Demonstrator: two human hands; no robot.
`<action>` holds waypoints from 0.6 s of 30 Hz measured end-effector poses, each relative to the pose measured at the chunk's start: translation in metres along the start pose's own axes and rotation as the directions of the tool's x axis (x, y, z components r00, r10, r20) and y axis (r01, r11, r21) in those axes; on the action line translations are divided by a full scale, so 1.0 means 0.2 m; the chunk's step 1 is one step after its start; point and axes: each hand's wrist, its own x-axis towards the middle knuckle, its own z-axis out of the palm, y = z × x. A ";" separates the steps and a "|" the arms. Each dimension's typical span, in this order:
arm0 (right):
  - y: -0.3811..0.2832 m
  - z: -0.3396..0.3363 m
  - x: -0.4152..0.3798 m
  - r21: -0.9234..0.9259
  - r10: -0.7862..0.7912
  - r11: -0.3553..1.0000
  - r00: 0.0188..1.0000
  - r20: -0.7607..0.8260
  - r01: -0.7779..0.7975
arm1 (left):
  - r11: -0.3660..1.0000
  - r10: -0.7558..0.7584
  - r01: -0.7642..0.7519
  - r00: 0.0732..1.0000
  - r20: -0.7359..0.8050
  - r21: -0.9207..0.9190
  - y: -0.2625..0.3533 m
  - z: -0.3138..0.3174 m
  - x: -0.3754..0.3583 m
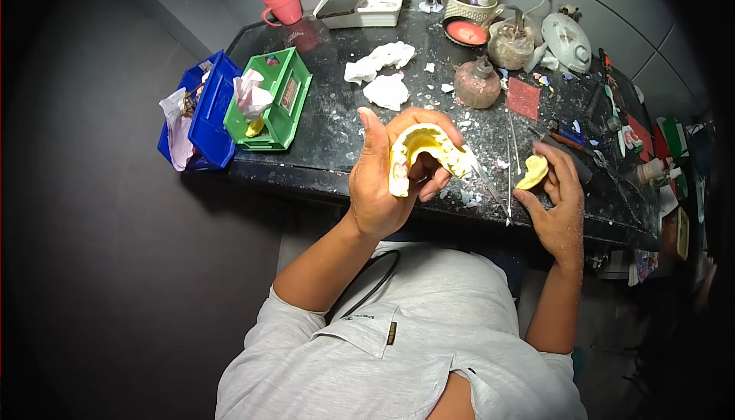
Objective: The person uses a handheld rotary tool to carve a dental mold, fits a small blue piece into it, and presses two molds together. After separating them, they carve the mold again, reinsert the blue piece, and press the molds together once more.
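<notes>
A yellow and white horseshoe-shaped dental cast is held up over the front edge of the dark bench by my left hand, its fingers wrapped behind and around it. My right hand pinches a smaller, curved yellow piece between thumb and fingers, to the right of the cast and apart from it. Between the two hands, thin metal tools lie on the bench among white crumbs.
On the left of the bench are a green bin and a blue bin. Crumpled white tissue lies mid-bench. Behind stand a pink mug, a white tray and a round pinkish jar. Several tools lie at the right.
</notes>
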 end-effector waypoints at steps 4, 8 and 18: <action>0.03 -0.07 -0.03 -0.138 -0.054 0.989 0.999 0.002 0.054 | 1.000 -0.017 0.018 0.999 -0.034 0.015 0.01 0.04 -0.02; -0.04 -0.16 -0.01 -0.455 -0.061 0.886 0.995 0.081 0.091 | 0.997 -0.051 0.050 0.998 -0.021 -0.055 0.02 0.04 -0.05; 0.09 -0.30 0.24 -0.729 -0.046 0.684 0.997 -0.065 -0.016 | 0.982 -0.151 0.146 0.988 -0.029 -0.121 0.04 0.12 -0.09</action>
